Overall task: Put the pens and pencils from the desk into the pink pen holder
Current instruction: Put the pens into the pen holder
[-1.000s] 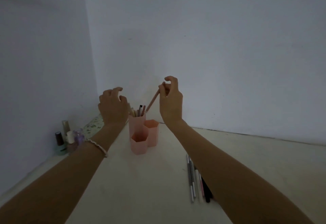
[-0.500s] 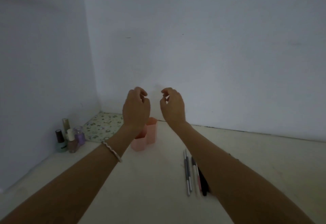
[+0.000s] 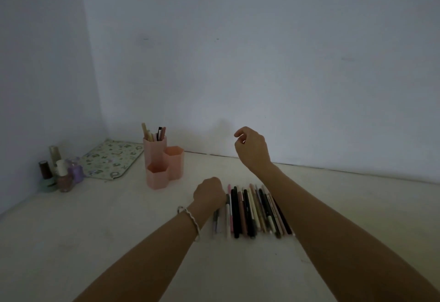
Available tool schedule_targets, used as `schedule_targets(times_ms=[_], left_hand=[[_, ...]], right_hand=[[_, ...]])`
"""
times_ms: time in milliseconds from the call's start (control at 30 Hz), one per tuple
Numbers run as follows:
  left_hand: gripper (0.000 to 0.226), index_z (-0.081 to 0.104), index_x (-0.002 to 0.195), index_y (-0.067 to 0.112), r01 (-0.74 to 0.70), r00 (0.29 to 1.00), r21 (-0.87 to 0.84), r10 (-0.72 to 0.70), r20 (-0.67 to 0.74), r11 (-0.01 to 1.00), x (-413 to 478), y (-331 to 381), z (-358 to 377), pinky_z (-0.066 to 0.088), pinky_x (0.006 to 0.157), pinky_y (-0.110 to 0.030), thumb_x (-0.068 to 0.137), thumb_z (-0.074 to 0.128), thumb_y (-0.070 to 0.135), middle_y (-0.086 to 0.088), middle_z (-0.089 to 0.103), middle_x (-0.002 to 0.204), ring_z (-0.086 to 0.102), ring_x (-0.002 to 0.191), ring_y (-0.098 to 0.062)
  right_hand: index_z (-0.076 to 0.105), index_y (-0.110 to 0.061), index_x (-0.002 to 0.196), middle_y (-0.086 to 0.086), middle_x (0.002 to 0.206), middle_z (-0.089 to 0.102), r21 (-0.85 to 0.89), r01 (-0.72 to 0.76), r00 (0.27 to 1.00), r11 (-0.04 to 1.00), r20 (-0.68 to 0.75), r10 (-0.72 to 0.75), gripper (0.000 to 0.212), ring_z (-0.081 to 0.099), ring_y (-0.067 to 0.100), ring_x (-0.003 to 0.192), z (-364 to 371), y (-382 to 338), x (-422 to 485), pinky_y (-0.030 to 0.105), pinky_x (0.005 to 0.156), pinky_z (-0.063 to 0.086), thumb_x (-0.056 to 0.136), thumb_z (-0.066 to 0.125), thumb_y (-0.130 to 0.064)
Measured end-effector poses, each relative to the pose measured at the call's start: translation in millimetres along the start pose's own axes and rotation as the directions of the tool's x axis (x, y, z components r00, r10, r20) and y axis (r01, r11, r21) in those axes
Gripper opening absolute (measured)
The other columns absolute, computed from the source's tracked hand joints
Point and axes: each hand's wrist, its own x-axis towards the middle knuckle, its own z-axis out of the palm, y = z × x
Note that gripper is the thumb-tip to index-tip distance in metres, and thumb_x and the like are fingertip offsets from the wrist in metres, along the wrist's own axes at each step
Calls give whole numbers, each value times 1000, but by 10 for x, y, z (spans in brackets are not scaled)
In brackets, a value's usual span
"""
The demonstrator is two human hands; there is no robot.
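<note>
Though dimly lit, desk (image 3: 119, 230): pale top, running back to a bluish-white wall (image 3: 262, 63) and into a corner at the left.
Pink pen holder (image 3: 154, 156): upright at the back left of the desk, near the wall; three hexagonal tubes joined together, the tallest behind, the shortest in front, the middle one to the right.
Pens in holder (image 3: 154, 133): a handful standing in the tallest tube, tops leaning slightly apart.
Row of pens and pencils (image 3: 250, 211): flat on the desk, side by side and mostly touching, well apart from the holder, to its right and nearer the camera; black, pink, cream and grey barrels; right edge tucked under the right forearm (image 3: 333, 230).
Left hand (image 3: 209, 193): knuckles up, fingers curled under, set down on the left end of the row over the tops of the leftmost pens; possibly pinching one, but fingertips hidden, so cannot tell.
Grey pen (image 3: 216, 222): leftmost of the row, sticking out from under the left hand toward the camera.
Right hand (image 3: 252, 149): up in the air beyond the row, seen against the wall, fingers loosely curled, thumb and forefinger apart, holding nothing.
Bracelet (image 3: 189, 220): pale, around the left wrist.
Nail polish bottles (image 3: 57, 175): small upright cluster at the far left, near the side wall.
Patterned mat (image 3: 112, 159): flat in the corner, between the bottles and the holder.
</note>
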Motion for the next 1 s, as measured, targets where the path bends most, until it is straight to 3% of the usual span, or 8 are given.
schedule_targets(times_ms=[133, 300, 467, 567, 700, 800, 900, 1000], left_hand=[[5, 52, 88, 9, 18, 1000, -36, -18, -6, 999, 21, -5, -13, 43, 66, -25, 88, 56, 9, -10, 56, 96, 57, 85, -22], [39, 53, 83, 12, 1, 998, -14, -1, -61, 1000, 71, -47, 66, 42, 61, -24, 79, 74, 44, -6, 60, 84, 59, 73, -16], [10, 59, 86, 9, -109, 978, 240, 148, -150, 965, 40, 13, 89, 42, 61, -23, 87, 66, 16, -5, 62, 86, 63, 76, -18], [14, 50, 83, 12, -132, 970, 237, 175, -170, 962, 1, 51, 7, 42, 62, -24, 86, 63, 10, -2, 54, 76, 61, 74, -17], [32, 46, 112, 10, -214, 877, 14, 199, -437, 977, 39, 87, -533, 53, 69, -34, 83, 60, 9, -8, 62, 92, 63, 83, -24], [65, 30, 143, 17, -325, 805, -124, 205, -557, 938, 15, 92, -966, 57, 69, -39, 85, 58, 11, -8, 61, 88, 64, 75, -24], [71, 26, 148, 21, -366, 789, -198, 191, -584, 909, -17, 38, -1148, 58, 70, -41, 85, 58, 12, -10, 62, 87, 64, 74, -25], [66, 33, 145, 22, -398, 766, -244, 174, -619, 884, -17, -33, -1159, 57, 62, -32, 85, 58, 10, -8, 60, 84, 61, 68, -18]], right_hand=[[63, -15, 99, -13, 68, 55, -8, -26, 999, 1000, 20, 27, 22, 51, 3, 53, 7, 74, -65, 17, 50, 37, 87, 48, -5], [63, -15, 102, -15, 70, 54, 6, -37, 997, 999, 68, 37, 22, 51, 3, 54, 95, 78, -148, 16, 51, 36, 88, 49, -6], [62, -15, 104, -15, 72, 53, 6, -45, 993, 999, 112, 44, 23, 50, 2, 55, 145, 83, -203, 17, 53, 37, 88, 49, -6], [62, -15, 104, -15, 72, 54, 5, -47, 992, 999, 115, 46, 23, 50, 2, 55, 134, 93, -228, 17, 54, 38, 88, 49, -6], [63, -13, 100, -9, 76, 59, -59, -83, 987, 995, 130, 91, 18, 57, 9, 62, 101, 101, -207, 22, 59, 47, 87, 51, -9], [57, -8, 69, 3, 65, 56, -230, -108, 948, 967, 268, 169, 16, 54, 17, 58, 200, 114, -250, 26, 60, 48, 83, 54, -13], [37, -13, 54, -1, 52, 41, -327, -123, 880, 937, 400, 255, 34, 41, 16, 49, 404, 102, -376, 22, 53, 37, 79, 60, -22], [40, -14, 60, 1, 64, 49, -462, -25, 861, 886, 441, 254, 38, 51, 20, 71, 610, 59, -495, 27, 63, 42, 81, 63, -35]])
